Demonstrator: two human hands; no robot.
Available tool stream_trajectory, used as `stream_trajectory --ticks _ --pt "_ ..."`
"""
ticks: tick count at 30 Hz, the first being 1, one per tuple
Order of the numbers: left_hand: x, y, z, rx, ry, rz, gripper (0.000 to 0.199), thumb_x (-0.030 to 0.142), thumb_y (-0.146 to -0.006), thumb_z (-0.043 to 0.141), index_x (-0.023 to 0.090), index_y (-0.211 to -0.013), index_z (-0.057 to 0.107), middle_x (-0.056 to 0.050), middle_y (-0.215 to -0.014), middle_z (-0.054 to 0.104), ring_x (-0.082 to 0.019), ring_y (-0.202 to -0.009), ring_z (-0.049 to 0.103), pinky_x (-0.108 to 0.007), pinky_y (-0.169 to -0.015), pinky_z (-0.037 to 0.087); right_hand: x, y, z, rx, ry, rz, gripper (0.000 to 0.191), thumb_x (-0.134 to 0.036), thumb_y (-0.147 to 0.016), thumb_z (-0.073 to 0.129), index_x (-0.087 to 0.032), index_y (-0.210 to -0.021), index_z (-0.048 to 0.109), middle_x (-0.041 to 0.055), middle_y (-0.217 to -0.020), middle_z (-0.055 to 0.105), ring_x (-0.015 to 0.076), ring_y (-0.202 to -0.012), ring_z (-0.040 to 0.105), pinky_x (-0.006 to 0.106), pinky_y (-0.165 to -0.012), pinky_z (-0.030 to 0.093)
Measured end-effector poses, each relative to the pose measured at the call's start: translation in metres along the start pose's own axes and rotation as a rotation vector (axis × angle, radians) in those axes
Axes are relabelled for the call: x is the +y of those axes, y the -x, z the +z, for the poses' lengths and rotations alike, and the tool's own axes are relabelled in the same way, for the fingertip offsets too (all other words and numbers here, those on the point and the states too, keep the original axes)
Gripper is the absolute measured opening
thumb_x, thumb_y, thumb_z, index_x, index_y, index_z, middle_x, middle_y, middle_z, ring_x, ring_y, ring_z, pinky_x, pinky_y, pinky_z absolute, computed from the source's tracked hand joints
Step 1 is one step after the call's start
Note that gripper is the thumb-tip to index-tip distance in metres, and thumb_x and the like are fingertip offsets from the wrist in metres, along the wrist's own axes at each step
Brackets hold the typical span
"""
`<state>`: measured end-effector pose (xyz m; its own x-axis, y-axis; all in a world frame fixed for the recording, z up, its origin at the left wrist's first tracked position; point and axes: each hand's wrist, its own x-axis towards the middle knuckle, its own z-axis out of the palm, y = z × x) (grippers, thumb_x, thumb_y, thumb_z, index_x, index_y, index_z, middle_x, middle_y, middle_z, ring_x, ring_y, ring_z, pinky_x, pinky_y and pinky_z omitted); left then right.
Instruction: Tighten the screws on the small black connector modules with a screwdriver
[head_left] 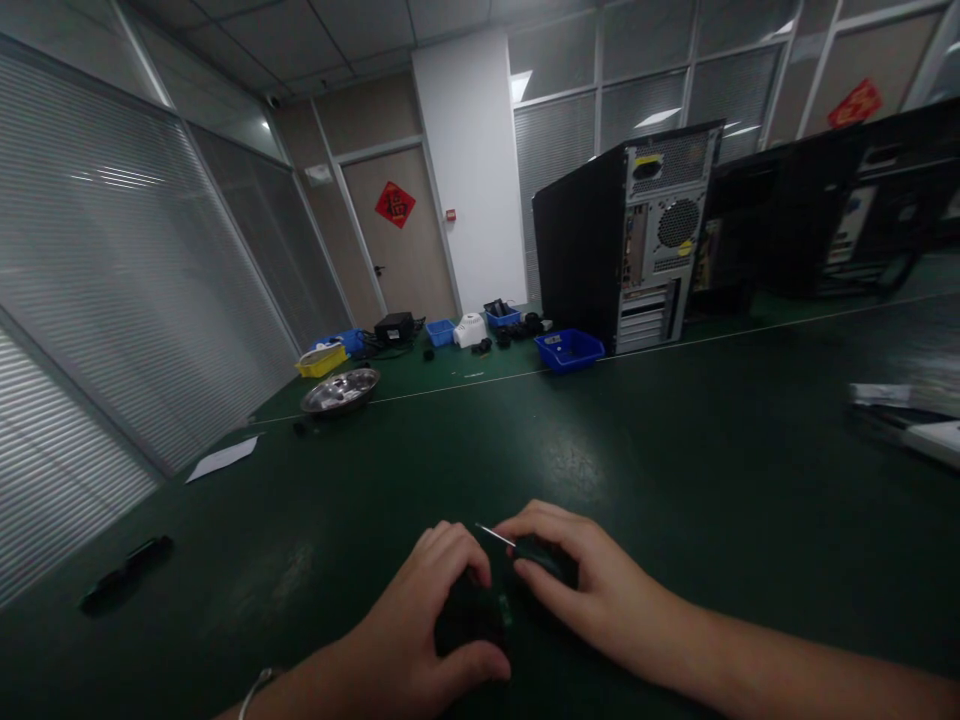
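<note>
Near the front edge of the green table [420, 460], my left hand [420, 610] curls around a dark object [471, 612], thumb below and fingers above; its outline blends into the table. Just to the right, my right hand [592, 575] is closed on a screwdriver with a dark handle [541, 558] and a thin metal shaft [495, 535]. The shaft points left and up, past my left fingertips. A small green-lit patch shows on the right side of the dark object. The two hands are close together but apart.
A metal bowl [341, 392], yellow tray [322, 361] and white paper [223, 458] are at the left. Black items [126, 574] lie at the near left. Behind stand a blue bin [569, 350], a white device [470, 330] and a computer case [585, 240]. White items [934, 438] sit at the right.
</note>
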<state>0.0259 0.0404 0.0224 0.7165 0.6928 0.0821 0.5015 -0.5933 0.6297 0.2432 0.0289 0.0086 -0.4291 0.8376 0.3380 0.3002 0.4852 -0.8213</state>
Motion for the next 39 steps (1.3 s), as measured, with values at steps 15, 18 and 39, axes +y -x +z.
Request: stream_trajectory --ticks 15,18,39 --pt "0.006 -0.001 0.008 -0.057 -0.136 -0.019 0.035 0.014 -0.07 0.065 0.016 -0.103 0.054 -0.01 -0.104 0.056 -0.025 -0.094 0.048 -0.04 -0.087 0.039 0.003 0.008 0.01 -0.162 0.292 0.107 0.026 -0.012 -0.074 0.067 -0.022 -0.096 0.057 0.0012 -0.093 0.065 0.0195 -0.083 0.06 0.028 -0.071 0.043" --pt "0.002 -0.001 0.007 -0.008 -0.014 0.007 0.036 0.011 -0.075 0.062 0.019 -0.109 0.053 -0.009 -0.107 0.055 -0.024 -0.096 0.05 -0.038 -0.088 0.041 0.007 0.009 0.011 -0.137 0.239 0.101 0.028 -0.011 -0.074 0.066 -0.023 -0.097 0.056 -0.0002 -0.092 0.065 0.0181 -0.08 0.06 0.026 -0.067 0.044" --pt "-0.009 -0.008 0.019 0.1 0.657 -0.148 0.034 0.011 -0.078 0.071 0.021 -0.106 0.053 -0.005 -0.102 0.067 -0.018 -0.089 0.064 -0.032 -0.08 0.048 0.005 0.006 0.011 0.04 -0.083 -0.058 0.023 -0.007 -0.081 0.06 -0.02 -0.098 0.055 0.0024 -0.096 0.06 0.0176 -0.087 0.059 0.03 -0.078 0.048"
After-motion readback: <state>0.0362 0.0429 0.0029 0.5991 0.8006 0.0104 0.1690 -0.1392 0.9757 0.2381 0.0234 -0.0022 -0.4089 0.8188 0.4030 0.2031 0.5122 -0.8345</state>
